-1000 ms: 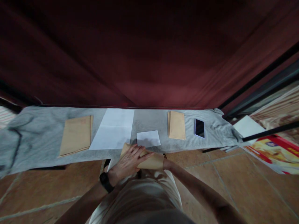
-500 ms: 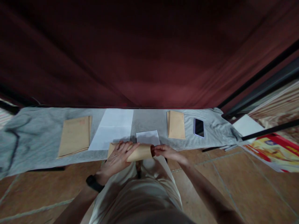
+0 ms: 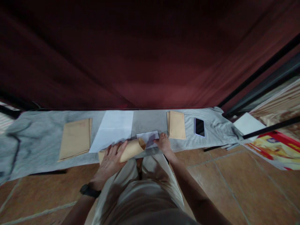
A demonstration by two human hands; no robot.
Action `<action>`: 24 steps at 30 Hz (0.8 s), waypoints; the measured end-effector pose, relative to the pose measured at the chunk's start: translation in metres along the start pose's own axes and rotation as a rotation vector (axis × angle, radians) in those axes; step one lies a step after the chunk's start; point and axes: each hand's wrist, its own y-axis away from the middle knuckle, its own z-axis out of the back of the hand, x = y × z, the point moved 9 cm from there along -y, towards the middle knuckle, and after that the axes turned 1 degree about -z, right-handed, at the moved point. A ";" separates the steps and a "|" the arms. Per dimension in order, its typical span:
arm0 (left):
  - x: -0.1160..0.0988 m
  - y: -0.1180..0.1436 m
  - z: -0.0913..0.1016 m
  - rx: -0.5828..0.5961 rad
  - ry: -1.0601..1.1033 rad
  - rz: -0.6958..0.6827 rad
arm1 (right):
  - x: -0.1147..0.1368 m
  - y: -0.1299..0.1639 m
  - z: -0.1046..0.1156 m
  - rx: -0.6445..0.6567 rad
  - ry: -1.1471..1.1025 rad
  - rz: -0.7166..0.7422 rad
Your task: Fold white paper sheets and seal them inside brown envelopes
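Brown envelope (image 3: 133, 149) in left hand (image 3: 112, 158) (fingers spread), right hand (image 3: 164, 144) at white card (image 3: 146, 136), grip unclear

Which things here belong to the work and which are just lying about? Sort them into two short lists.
In the work, or likely so:
- brown envelope, under the left hand
- small white paper, right hand at its edge
- large white sheet
- left envelope pile
- right envelope pile

Apparently just lying about:
- phone
- red-and-yellow package
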 end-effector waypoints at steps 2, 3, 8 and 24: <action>0.004 0.001 -0.002 -0.008 -0.003 0.016 | 0.001 -0.001 -0.003 0.026 -0.011 -0.022; 0.005 0.002 -0.004 -0.009 -0.003 0.021 | 0.000 -0.001 -0.004 0.040 -0.025 -0.029; 0.009 0.005 -0.016 0.003 -0.006 0.016 | -0.002 -0.004 -0.005 0.023 -0.036 -0.017; 0.011 0.006 -0.016 -0.012 0.013 0.060 | 0.004 -0.002 -0.008 -0.005 -0.103 0.031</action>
